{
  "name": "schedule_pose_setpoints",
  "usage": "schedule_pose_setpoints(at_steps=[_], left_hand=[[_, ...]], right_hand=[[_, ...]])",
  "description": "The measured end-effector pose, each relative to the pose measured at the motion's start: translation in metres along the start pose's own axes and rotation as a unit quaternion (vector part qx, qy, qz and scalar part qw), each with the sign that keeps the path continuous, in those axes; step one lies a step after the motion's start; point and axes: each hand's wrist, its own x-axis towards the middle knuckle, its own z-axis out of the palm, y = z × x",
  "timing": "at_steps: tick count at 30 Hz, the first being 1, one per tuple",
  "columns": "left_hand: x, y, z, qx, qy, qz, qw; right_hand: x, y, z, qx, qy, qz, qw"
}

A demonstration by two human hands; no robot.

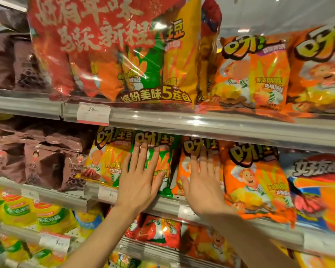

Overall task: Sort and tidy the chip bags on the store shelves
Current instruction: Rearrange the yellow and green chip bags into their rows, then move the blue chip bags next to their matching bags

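Observation:
On the middle shelf stand several chip bags side by side. My left hand (139, 176) lies flat with straight fingers against a green chip bag (163, 163). My right hand (203, 180) presses flat, fingers spread, on an orange chip bag (186, 171) just right of it. A yellow chip bag (108, 161) stands left of the green one. A bigger orange chip bag (255, 182) leans forward over the shelf edge to the right of my right hand. Neither hand grips anything.
The middle shelf's metal rail (162, 205) runs under my wrists. A large red multipack (112, 49) and orange bags (259, 74) fill the upper shelf. Brown bags (43, 163) stand at left, a blue-and-orange bag (317, 188) at right, yellow-green bags (27, 215) below.

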Motion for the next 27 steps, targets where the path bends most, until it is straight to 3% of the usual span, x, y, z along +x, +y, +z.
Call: schedule_pose_setpoints(at_steps=[5, 8, 14, 21, 27], left_hand=[[0.0, -0.004, -0.001, -0.006, -0.006, -0.003, 1.0], [0.0, -0.003, -0.009, -0.018, 0.003, -0.009, 1.0], [0.002, 0.029, -0.029, -0.142, 0.064, 0.014, 0.988], [-0.006, 0.094, -0.04, -0.264, 0.048, 0.073, 0.96], [-0.006, 0.173, -0.059, -0.3, 0.02, 0.094, 0.949]], right_hand=[[-0.001, -0.007, 0.0, 0.024, -0.033, 0.0, 0.999], [-0.003, -0.002, -0.014, 0.035, -0.027, -0.042, 0.998], [-0.021, 0.018, -0.049, 0.064, 0.004, -0.126, 0.99], [-0.066, 0.088, -0.077, 0.086, 0.031, -0.069, 0.993], [-0.098, 0.175, -0.096, 0.089, 0.112, 0.035, 0.989]])
